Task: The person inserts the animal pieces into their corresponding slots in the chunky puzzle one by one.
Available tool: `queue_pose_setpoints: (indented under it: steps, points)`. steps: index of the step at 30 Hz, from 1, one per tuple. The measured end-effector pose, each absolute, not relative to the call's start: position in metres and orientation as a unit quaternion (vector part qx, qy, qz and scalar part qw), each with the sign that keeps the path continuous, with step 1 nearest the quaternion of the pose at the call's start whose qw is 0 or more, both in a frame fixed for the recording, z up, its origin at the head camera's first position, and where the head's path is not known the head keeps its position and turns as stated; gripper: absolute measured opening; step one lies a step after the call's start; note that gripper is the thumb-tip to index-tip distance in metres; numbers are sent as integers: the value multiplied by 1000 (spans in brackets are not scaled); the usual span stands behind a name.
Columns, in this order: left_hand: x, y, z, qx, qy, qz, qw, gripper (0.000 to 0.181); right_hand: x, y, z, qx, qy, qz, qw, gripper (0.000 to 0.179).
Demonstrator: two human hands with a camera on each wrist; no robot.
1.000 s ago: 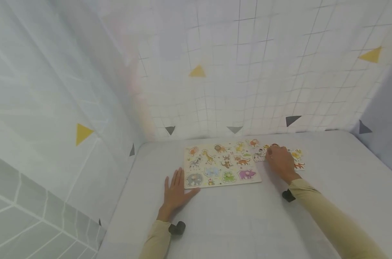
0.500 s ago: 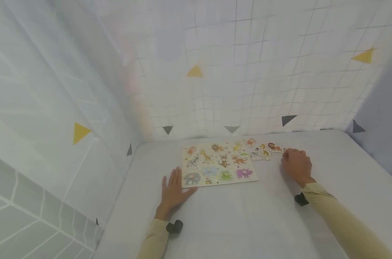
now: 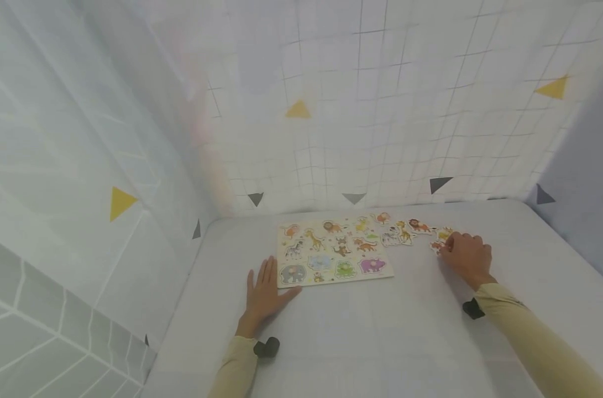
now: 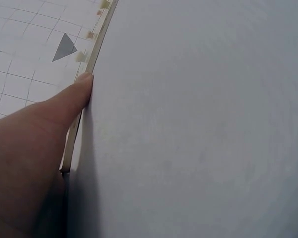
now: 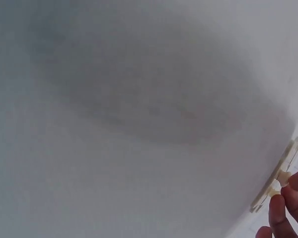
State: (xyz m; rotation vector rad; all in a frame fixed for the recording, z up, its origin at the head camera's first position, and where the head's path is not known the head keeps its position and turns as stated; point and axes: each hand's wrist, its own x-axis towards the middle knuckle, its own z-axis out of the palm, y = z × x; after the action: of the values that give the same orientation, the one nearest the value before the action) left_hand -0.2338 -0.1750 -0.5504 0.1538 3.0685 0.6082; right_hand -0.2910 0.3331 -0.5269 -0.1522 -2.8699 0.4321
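In the head view my left hand (image 3: 265, 296) rests spread at the lower left corner of a wooden peg puzzle board (image 3: 341, 281) printed with animals. My thumb (image 4: 79, 89) lies along its front edge in the left wrist view. Right of the board, my right hand (image 3: 467, 257) bends over an orange-and-white animal puzzle piece (image 3: 436, 246), pinching at a small wooden knob (image 5: 284, 177) in the right wrist view. A yellow puzzle piece (image 3: 443, 233) lies just behind, partly covered by the fingers. Elephant (image 3: 293, 273), frog (image 3: 345, 269) and hippo (image 3: 372, 265) shapes fill the board's front row.
Between board and right hand lie loose zebra (image 3: 389, 236), giraffe (image 3: 404, 233) and lion (image 3: 420, 225) pieces. A monkey piece (image 3: 382, 218) sits at the board's back right corner. A white sheet with grid lines (image 3: 331, 138) hangs behind the table (image 3: 341, 337).
My right hand has moved right, from over the zebra and giraffe pieces to the orange-and-white piece, uncovering the giraffe and lion pieces. The left hand has stayed at the board; the view shifted slightly.
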Motion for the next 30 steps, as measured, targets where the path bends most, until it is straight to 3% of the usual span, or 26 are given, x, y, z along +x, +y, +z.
queue_pose_setpoints:
  steps: [19, 30]
  points:
    - [-233, -175, -549, 70, 975, 212, -14, 111, -291, 331, -520, -41, -986, 147, 67, 29]
    - [-235, -176, -551, 53, 980, 193, 1, 111, -293, 327, -514, -28, -982, 159, 95, 28]
